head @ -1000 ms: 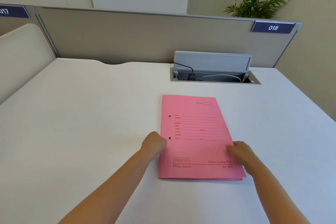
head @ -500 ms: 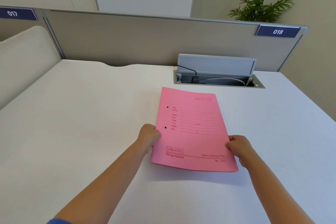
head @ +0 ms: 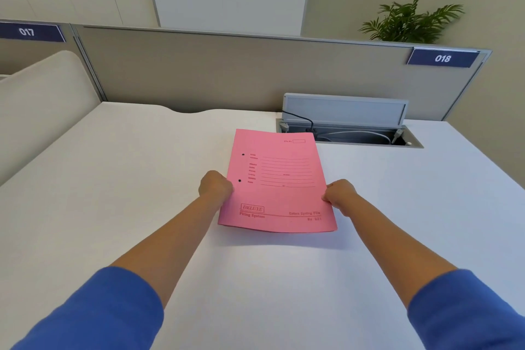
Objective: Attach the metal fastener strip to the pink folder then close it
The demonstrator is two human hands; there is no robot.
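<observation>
Head view: one wide-angle look forward and down across a white table [head: 113, 179].
Item: pink folder [head: 279, 179], shut, printed cover up, two punched holes [head: 241, 167] down its left margin.
Position: centre of view, its near edge off the table with a shadow under it; whether the far edge touches the surface cannot be told.
Long axis: runs 6 to 12 o'clock, away from the person, leaning slightly toward 1 o'clock.
Left hand [head: 216, 187]: at the folder's 9 o'clock edge, just beside the lower hole; fingers curled tight onto the spine side, gripping it.
Right hand [head: 338, 193]: at the folder's 3 o'clock edge, fingers pinched closed on the free edge of the cover.
Nearer hand: neither; both sit level, one to each long side, the folder spanning between them.
Metal fastener strip: not in view; hidden inside the folder or absent, cannot tell which.
Deciding relation: holes lie on the left-hand side, opening edge under the right hand; judged, the cover would swing from 3 toward 9 o'clock, hinging on the spine at the left hand.
Stage, judged: early; folder only held, nothing threaded through the holes as far as can be seen.
Background: cable tray [head: 349, 133] with raised lid at 1 o'clock, just beyond the folder's far corner; partition [head: 199, 71] at 12 o'clock.
Sleeves: blue [head: 113, 310], pushed back.
</observation>
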